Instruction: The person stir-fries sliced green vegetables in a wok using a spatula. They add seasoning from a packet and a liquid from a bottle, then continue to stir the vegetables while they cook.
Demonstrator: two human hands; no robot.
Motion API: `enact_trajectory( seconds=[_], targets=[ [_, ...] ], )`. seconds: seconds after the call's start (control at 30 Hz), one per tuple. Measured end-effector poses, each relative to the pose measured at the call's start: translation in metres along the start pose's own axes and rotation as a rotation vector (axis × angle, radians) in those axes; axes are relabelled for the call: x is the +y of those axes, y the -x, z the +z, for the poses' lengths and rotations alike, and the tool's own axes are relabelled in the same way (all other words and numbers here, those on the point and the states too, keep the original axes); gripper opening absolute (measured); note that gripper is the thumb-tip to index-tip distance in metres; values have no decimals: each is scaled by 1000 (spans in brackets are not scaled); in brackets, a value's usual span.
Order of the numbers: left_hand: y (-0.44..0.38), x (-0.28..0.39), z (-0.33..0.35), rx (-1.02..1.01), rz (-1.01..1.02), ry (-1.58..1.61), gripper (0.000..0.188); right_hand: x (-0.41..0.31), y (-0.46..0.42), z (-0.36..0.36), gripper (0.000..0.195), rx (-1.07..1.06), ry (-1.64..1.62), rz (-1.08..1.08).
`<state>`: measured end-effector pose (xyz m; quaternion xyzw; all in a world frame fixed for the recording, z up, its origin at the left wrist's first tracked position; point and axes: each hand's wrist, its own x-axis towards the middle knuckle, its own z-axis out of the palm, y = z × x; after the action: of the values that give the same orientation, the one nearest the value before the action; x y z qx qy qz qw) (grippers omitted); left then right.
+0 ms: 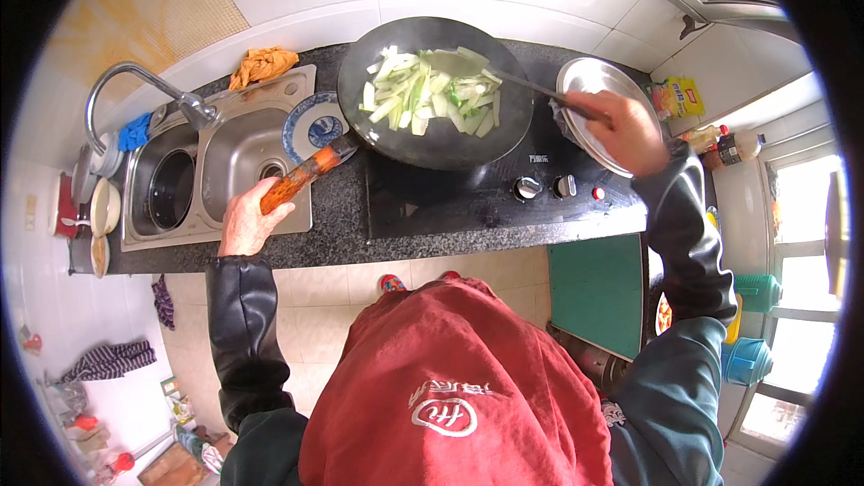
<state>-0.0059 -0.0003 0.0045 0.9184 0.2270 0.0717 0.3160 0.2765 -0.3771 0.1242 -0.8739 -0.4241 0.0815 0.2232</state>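
Note:
A dark wok (432, 148) sits over the black cooktop, with pale green sliced vegetable pieces (405, 91) spread inside. My left hand (250, 219) is closed around the wok's orange-brown wooden handle (297, 182), at the lower left of the wok. The long handle of a metal spatula (533, 86) is in my right hand (624, 131), to the right of the wok. The spatula's blade, slightly blurred, lies among the pieces near the wok's far side. Below my right hand is a round metal lid or tray (584, 71), partly hidden by that hand.
A blue-and-white plate (297, 118) lies between the wok and the double steel sink (260, 128). An orange cloth (264, 66) rests behind the sink, under no visible cover. Cooktop knobs (528, 187) face me. Bottles (736, 148) and a yellow packet (678, 98) stand at right.

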Motion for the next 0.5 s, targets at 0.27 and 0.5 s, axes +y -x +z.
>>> enact_trajectory(
  seconds=[0.27, 0.5],
  targets=[
    [-3, 0, -1, 11, 31, -31, 39, 50, -48, -26, 31, -317, -6, 414],
    [-5, -3, 3, 2, 14, -14, 42, 87, -65, 60, 40, -380, -848, 406]
  ],
)
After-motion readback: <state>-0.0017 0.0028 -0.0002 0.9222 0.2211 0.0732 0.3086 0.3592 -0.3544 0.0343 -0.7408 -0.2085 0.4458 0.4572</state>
